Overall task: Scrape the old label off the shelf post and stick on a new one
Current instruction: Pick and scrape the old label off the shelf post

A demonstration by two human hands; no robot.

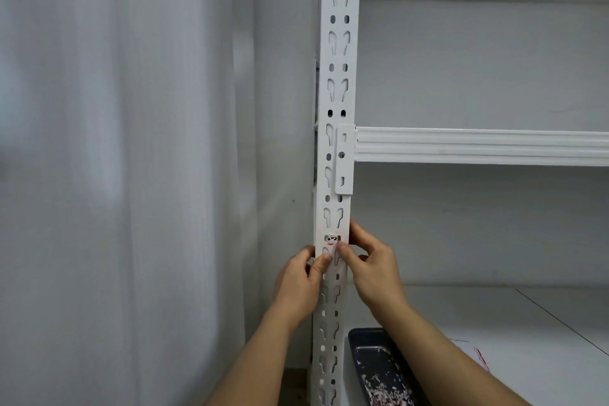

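A white slotted shelf post runs upright through the middle of the view, with a ribbed white crossbeam hooked to it partway up and reaching off to the right. Low on the post sits the torn remnant of a label, white with ragged edges and a little red print. Both bare hands are on the post at that spot. The left hand wraps the post's left edge, its thumb pressed flat against the front just below the label. The right hand holds the right edge, fingers curled, its thumb tip touching the label's lower right corner; whether it pinches a loose flap cannot be told. On the shelf board below lies a dark tray scattered with pale scraps.
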